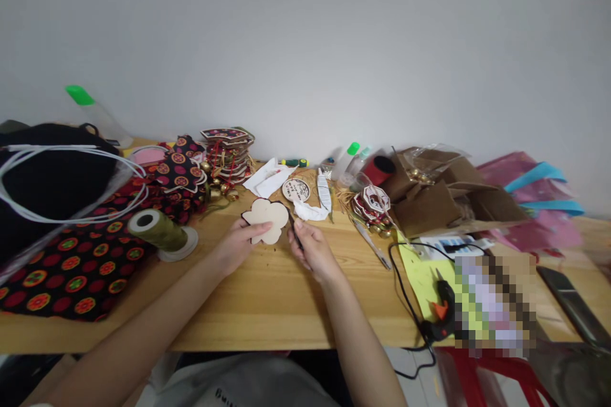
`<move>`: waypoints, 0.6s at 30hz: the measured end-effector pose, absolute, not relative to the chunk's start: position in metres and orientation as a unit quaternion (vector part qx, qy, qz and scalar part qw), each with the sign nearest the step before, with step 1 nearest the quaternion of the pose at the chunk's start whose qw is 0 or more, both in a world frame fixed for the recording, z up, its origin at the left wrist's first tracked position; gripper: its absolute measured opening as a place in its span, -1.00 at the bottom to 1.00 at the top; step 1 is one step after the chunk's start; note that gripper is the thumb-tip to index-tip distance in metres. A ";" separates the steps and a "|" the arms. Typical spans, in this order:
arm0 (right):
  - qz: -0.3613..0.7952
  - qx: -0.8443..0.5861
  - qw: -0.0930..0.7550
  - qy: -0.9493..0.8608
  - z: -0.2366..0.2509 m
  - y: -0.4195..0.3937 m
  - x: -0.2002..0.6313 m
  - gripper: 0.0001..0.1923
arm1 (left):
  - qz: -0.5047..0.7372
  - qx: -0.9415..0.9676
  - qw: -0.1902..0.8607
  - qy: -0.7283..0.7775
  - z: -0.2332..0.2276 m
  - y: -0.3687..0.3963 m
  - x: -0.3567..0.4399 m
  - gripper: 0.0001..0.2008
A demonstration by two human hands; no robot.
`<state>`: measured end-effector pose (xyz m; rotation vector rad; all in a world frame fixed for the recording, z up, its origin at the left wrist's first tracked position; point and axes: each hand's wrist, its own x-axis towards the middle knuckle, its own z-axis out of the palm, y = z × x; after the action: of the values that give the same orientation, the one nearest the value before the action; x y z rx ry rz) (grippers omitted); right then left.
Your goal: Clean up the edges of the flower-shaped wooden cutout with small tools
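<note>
table point(267, 305): light wood top, spans the lower half of the frame, runs along a plain wall.
fabric point(71, 267): black cloth with red/orange round print, lower left, lying on the table and hanging over its front edge.
black bag point(48, 184): left edge of frame, white cord looped over it; contents can't be seen.
cardboard boxes point(443, 203): right of centre, flaps open, brown. A clear bag of small gold bells sits at their top left. Rest of the contents can't be told.
pink bags point(529, 191): far right, blue handles, contents hidden.
glue gun point(442, 311): black with orange trigger, lower right, on yellow-green paper, cord looping left.
thread spool point(160, 232): olive green, lying on its side, left of centre, just beside the fabric.
ornament stack point(229, 152): upper centre-left, patterned pieces piled up with gold bells at the base.
wooden cutout point(267, 219): pale, flower-shaped, centre of frame, held just above the table top.
left hand point(236, 245): fingers closed on the cutout's lower left edge, thumb on top.
right hand point(312, 251): just right of the cutout, fingers curled tight round a thin dark tool point(294, 236), tip pointing at the cutout's right edge.
round disc point(296, 189): small wooden, dark print, behind the hands beside white paper scraps.
</note>
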<state>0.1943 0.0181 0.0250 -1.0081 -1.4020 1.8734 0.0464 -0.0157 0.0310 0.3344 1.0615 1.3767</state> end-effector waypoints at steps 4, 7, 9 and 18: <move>0.704 -0.380 0.297 -0.522 0.024 0.018 0.194 -0.48 | 0.602 0.144 0.637 0.459 0.032 -0.016 0.047 -0.72; 0.706 -0.378 0.298 -0.519 0.024 0.018 0.194 -0.47 | 0.600 0.147 0.634 0.466 0.033 -0.017 0.046 -0.71; 0.708 -0.374 0.298 -0.520 0.024 0.018 0.194 -0.47 | 0.599 0.149 0.631 0.469 0.032 -0.016 0.046 -0.73; 0.713 -0.375 0.299 -0.512 0.021 0.019 0.193 -0.48 | 0.600 0.151 0.628 0.472 0.027 -0.016 0.045 -0.70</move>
<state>0.1929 0.0185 0.0210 -0.9948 -1.3595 1.8929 0.0450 -0.0160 0.0271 0.3452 1.0809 1.3750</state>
